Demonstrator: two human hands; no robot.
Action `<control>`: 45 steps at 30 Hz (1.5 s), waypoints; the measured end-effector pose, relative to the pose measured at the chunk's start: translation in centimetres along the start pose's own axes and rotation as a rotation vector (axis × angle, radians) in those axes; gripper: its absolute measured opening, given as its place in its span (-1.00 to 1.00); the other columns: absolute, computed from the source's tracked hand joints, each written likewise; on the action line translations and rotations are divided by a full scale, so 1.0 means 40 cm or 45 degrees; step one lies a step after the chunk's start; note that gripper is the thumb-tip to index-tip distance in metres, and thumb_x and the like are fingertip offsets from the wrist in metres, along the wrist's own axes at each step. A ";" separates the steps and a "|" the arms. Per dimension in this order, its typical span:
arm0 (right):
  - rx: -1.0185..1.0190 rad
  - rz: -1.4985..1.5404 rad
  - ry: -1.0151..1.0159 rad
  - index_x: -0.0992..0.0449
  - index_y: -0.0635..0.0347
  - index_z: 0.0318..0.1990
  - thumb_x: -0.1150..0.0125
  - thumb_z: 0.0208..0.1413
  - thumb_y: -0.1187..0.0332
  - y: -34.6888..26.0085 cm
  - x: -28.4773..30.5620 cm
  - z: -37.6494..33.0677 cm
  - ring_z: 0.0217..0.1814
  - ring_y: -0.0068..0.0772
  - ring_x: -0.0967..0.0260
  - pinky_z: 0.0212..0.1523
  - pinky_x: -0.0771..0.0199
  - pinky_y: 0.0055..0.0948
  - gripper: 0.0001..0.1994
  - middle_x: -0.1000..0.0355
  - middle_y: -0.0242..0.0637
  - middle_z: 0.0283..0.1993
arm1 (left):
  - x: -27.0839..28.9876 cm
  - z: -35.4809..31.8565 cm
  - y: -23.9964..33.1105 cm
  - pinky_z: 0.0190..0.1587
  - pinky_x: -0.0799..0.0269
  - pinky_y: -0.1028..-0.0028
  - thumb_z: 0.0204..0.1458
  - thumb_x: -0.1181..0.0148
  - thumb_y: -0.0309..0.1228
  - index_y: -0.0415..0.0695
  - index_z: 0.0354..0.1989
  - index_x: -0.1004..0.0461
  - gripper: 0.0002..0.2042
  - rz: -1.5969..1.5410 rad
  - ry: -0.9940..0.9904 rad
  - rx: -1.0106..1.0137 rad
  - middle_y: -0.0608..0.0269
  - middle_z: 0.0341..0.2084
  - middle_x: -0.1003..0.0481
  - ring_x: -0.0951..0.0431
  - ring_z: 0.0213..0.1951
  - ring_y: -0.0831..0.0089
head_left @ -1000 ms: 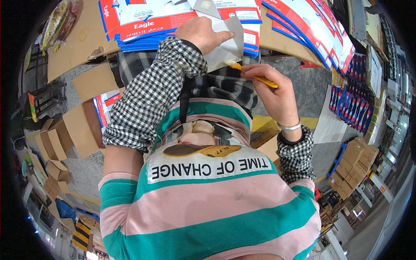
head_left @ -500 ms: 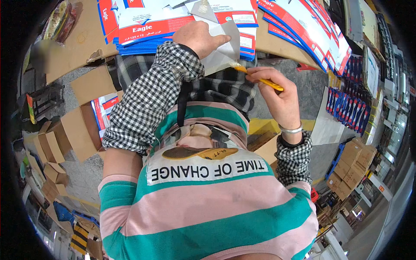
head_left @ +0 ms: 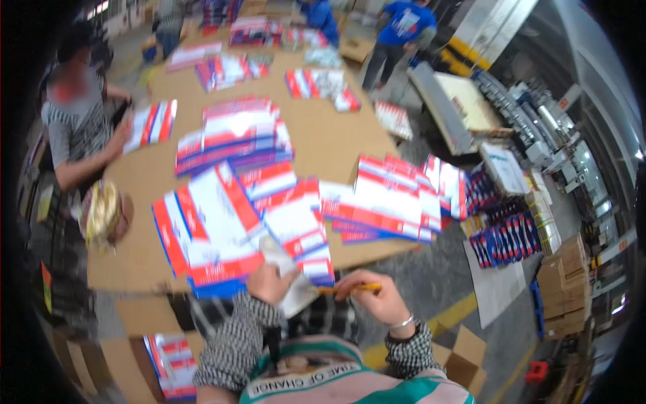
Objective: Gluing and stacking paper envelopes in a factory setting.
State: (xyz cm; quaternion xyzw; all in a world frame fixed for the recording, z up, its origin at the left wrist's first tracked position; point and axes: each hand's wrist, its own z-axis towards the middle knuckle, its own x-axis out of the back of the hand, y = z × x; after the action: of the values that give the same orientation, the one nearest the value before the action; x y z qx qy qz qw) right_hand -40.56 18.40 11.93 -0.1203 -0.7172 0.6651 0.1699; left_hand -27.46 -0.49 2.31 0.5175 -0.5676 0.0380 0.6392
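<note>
My left hand (head_left: 271, 284) presses on a plain greyish-white sheet (head_left: 298, 296), thumb side stretched out across it. The sheet lies over flat red, white and blue cartons (head_left: 222, 229) at the table's near edge, its lower end reaching toward my lap. Just right of the sheet, my right hand (head_left: 377, 299) is closed round a brush with a yellow handle (head_left: 368, 287). The brush tip points left and sits close to the sheet's edge; blur hides whether it touches.
More printed cartons (head_left: 387, 195) fan out on the brown table (head_left: 363, 135). A co-worker (head_left: 84, 121) handles a carton at the left. Another person (head_left: 404, 30) stands at the far end. Open cardboard boxes (head_left: 464, 357) and banded stacks (head_left: 505, 239) are around the table.
The view has tilted up, so the whole table and other people now show. My left hand stays on the sheet, and my right hand still grips the brush beside it.
</note>
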 end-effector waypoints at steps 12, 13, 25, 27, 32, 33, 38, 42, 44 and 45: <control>0.265 0.551 0.214 -0.36 0.38 -0.20 0.10 0.13 0.50 -0.011 -0.069 0.125 -0.25 -0.36 -0.45 -0.20 -0.48 -0.46 -0.85 -0.41 -0.12 -0.21 | -0.017 -0.054 -0.111 -0.49 -0.29 0.45 -0.12 -0.25 -0.42 -0.31 -0.60 -0.43 -0.80 -0.535 0.219 -0.321 0.13 -0.63 -0.39 -0.40 -0.56 0.38; 0.279 0.556 0.207 -0.38 0.36 -0.24 0.09 0.14 0.49 -0.016 -0.073 0.134 -0.29 -0.45 -0.45 -0.24 -0.46 -0.55 -0.86 -0.42 -0.17 -0.26 | -0.018 -0.053 -0.131 -0.48 -0.28 0.48 -0.10 -0.23 -0.42 -0.31 -0.59 -0.42 -0.80 -0.718 0.183 -0.251 0.18 -0.63 -0.39 -0.39 -0.55 0.45; 0.278 0.513 0.318 -0.34 0.35 -0.17 0.06 0.14 0.50 -0.032 -0.064 0.156 -0.33 -0.46 -0.46 -0.28 -0.48 -0.57 -0.86 -0.44 -0.14 -0.21 | 0.106 -0.180 -0.273 -0.53 -0.24 0.52 0.12 -0.05 -0.29 -0.33 -0.52 -0.39 -0.69 -0.996 0.734 0.121 0.26 -0.67 -0.37 -0.27 -0.60 0.54; 0.294 0.498 0.293 -0.34 0.34 -0.17 0.05 0.14 0.50 -0.048 -0.068 0.167 -0.34 -0.48 -0.46 -0.29 -0.48 -0.58 -0.86 -0.44 -0.14 -0.20 | 0.168 -0.257 -0.153 -0.24 -0.36 0.41 0.10 -0.08 -0.28 -0.44 -0.20 -0.44 -0.64 -0.823 0.827 0.312 -0.11 -0.37 -0.52 -0.44 -0.39 0.31; 0.398 0.280 0.070 -0.36 0.31 -0.22 0.03 0.14 0.47 -0.115 -0.126 0.259 -0.39 -0.53 -0.43 -0.33 -0.45 -0.57 -0.88 -0.42 -0.27 -0.35 | 0.070 -0.291 -0.315 -0.56 -0.15 0.41 0.05 -0.13 -0.31 -0.33 -0.66 -0.34 -0.65 -0.846 1.058 0.339 0.17 -0.78 -0.24 -0.15 -0.63 0.46; 0.354 0.250 -0.026 -0.37 0.30 -0.24 0.02 0.13 0.48 -0.144 -0.157 0.288 -0.33 -0.54 -0.42 -0.28 -0.44 -0.56 -0.89 -0.41 -0.28 -0.33 | 0.016 -0.280 -0.428 -0.54 -0.16 0.48 0.09 -0.07 -0.31 -0.29 -0.63 -0.32 -0.66 -0.848 0.986 0.304 0.26 -0.74 -0.27 -0.18 -0.61 0.53; 0.515 0.044 -0.187 -0.41 0.31 -0.17 0.03 0.17 0.45 -0.180 -0.275 0.407 -0.17 -0.45 -0.39 -0.10 -0.40 -0.47 -0.85 -0.40 -0.24 -0.24 | -0.035 -0.289 -0.369 -0.56 -0.12 0.38 0.04 -0.04 -0.46 -0.29 -0.70 -0.19 -0.69 -0.665 0.841 0.239 0.03 -0.77 -0.16 -0.20 -0.66 0.34; 0.582 -0.109 -0.294 -0.40 0.36 -0.13 0.09 0.21 0.42 -0.255 -0.419 0.484 -0.23 -0.36 -0.44 -0.13 -0.45 -0.39 -0.79 -0.45 -0.15 -0.26 | -0.006 -0.256 -0.351 -0.56 -0.26 0.23 -0.08 -0.17 -0.41 -0.21 -0.68 -0.31 -0.76 -0.370 1.090 0.151 0.03 -0.67 -0.31 -0.37 -0.58 0.03; 0.514 -0.089 -0.378 -0.41 0.37 -0.19 0.03 0.17 0.47 -0.251 -0.553 0.519 -0.24 -0.43 -0.46 -0.19 -0.45 -0.51 -0.84 -0.45 -0.19 -0.27 | -0.008 -0.280 -0.364 -0.55 -0.27 0.26 -0.05 -0.15 -0.39 -0.21 -0.67 -0.32 -0.76 -0.518 1.066 0.300 0.04 -0.67 -0.31 -0.38 -0.59 0.07; 0.536 -0.087 -0.441 -0.42 0.37 -0.19 0.02 0.16 0.47 -0.242 -0.611 0.535 -0.24 -0.43 -0.46 -0.19 -0.45 -0.52 -0.84 -0.46 -0.19 -0.28 | -0.001 -0.293 -0.364 -0.55 -0.28 0.26 -0.04 -0.14 -0.39 -0.22 -0.67 -0.32 -0.75 -0.531 1.023 0.312 0.04 -0.67 -0.31 -0.38 -0.59 0.09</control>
State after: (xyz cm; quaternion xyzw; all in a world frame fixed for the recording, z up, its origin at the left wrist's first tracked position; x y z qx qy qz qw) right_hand -26.36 -11.72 18.28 0.0575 -0.5853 0.8039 0.0884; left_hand -10.17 1.08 -4.63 0.6365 -0.1504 0.1729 0.7365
